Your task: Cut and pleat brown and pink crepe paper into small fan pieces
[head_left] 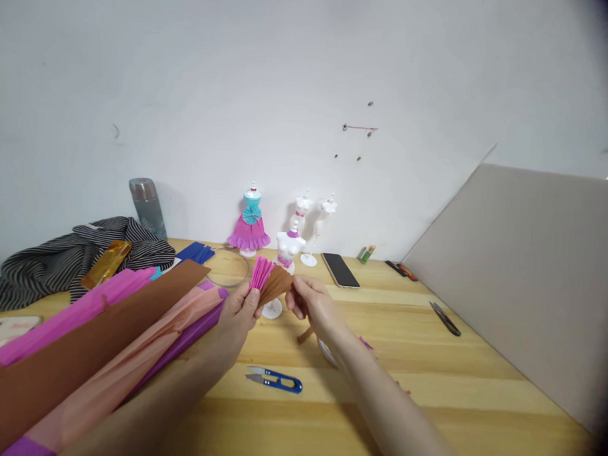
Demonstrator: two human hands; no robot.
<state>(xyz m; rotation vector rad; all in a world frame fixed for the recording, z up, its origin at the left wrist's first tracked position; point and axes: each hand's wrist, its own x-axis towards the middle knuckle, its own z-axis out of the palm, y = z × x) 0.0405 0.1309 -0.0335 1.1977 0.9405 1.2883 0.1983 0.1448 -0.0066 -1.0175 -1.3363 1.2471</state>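
My left hand (241,304) pinches a bunch of pleated crepe paper, with a pink piece (261,273) and a brown piece (276,285) fanning out above the thumb. The fingers of my right hand (309,299) are closed on the right edge of the brown piece. Just behind the paper stands a small white mannequin (290,244) with pink bands at neck and waist; the paper and hands hide part of it. Blue thread snips (275,380) lie on the table in front of my hands. A round white item (326,352) is partly hidden beneath my right wrist.
Rolls of brown crepe paper (96,314) and other colours cover the left side. A dressed mannequin (251,219) and two bare ones stand by the wall. A phone (340,270), a knife (445,319) and a bottle (148,207) are farther out.
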